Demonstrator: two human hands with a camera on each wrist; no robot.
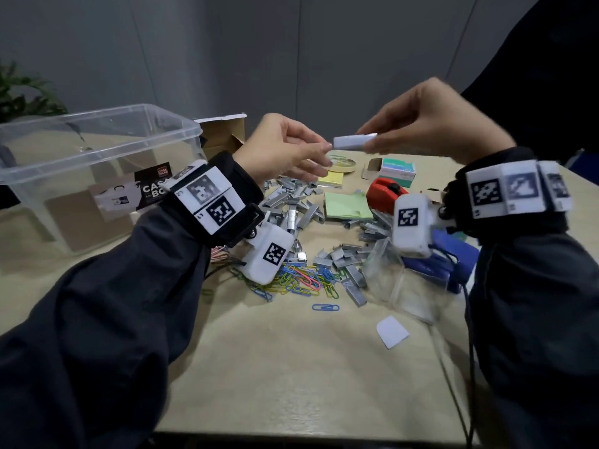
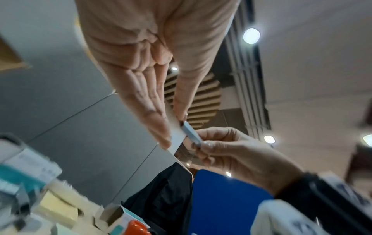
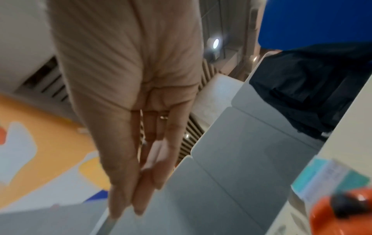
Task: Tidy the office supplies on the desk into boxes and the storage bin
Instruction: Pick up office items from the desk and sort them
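The right hand (image 1: 431, 121) pinches 1 end of a strip of staples (image 1: 355, 140) between thumb and fingers, raised above the desk (image 1: 291, 367). The left hand (image 1: 285, 150) comes to the other end: thumb and forefinger tips are closed on or just at it, and the left wrist view shows the thumb tip touching the strip, w/ the other fingers almost straight. So the strip is in the air, between the 2 hands, over the pile of loose staple strips (image 1: 291, 205).

I judge this step is a hand-over, or squaring the strip before it goes into a box. To do it well: keep the strip level, grip the flat sides and not the legs, and do not bend it, b/c such strips break easily into pieces. 1 hand should let go only when the other has a firm pinch.

Further out, the small teal staple box (image 1: 397, 170) stands open beside the red stapler (image 1: 385, 192), probably the right place. Paper clips (image 1: 301, 280) lie nearer, sticky notes (image 1: 346, 205) in the middle, and the clear storage bin (image 1: 97, 163) waits at the left.
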